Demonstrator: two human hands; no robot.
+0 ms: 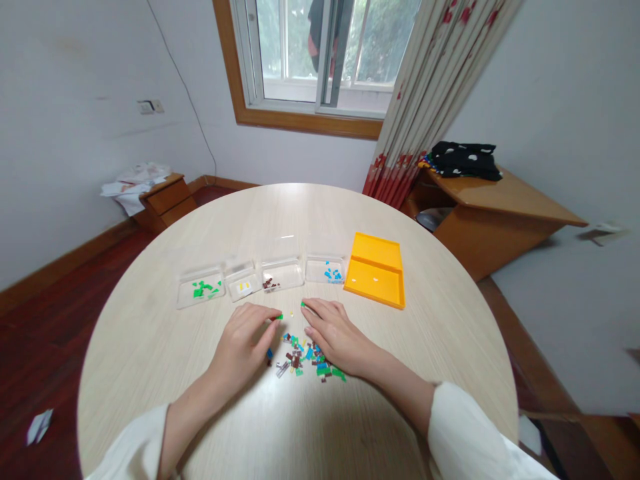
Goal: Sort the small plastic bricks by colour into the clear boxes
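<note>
Altogether two hands (243, 338) (336, 331), two green bricks (281, 317) (303, 304), one brick pile (296, 361), four boxes (289, 272)

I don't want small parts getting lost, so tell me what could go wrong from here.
The left hand has a tiny green piece at its fingertips, so it could slip and drop.

The right hand is close against the mixed pile and could sweep loose pieces aside.

The clear tray with brown pieces looks shallow and open; a knock might spill them.
</note>
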